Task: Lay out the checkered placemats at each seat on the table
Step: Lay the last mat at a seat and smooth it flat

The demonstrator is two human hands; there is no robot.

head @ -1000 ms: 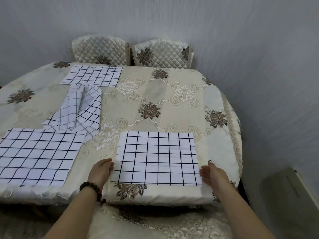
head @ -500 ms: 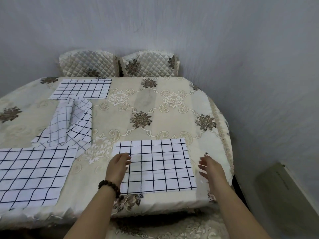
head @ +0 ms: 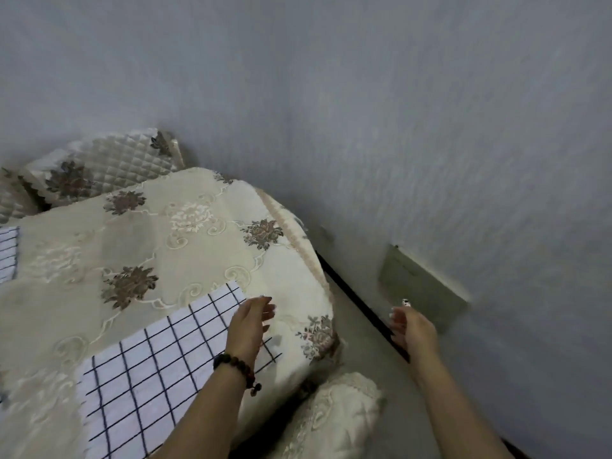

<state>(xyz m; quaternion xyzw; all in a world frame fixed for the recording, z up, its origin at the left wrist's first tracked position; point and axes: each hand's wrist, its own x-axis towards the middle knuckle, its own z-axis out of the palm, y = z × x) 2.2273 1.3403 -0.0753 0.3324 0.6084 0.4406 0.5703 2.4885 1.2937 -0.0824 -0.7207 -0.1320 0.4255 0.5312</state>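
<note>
1. Presently the left hand is hovering over the right edge of the near checkered placemat, fingers loosely curled and half open, gripping nothing; whether it is touching the cloth cannot be told.
2. A dark beaded bracelet is sitting on the left wrist.
3. The right hand is hanging in the air off the counter's right edge, well apart from the placemat, fingers bent and loosely spread, holding nothing.
4. The near checkered placemat is lying flat at the counter's near edge, close to the near right corner, its grid lines running skewed in this tilted view.
5. A second checkered placemat is showing only as a sliver at the picture's left edge, farther back on the counter.
6. The counter is wearing a cream floral tablecloth that is draping over its rounded right edge.
7. Two quilted chair backs are standing along the counter's far edge, against the grey wall.
8. A cushioned seat in matching fabric is sitting below the near right corner.
</note>
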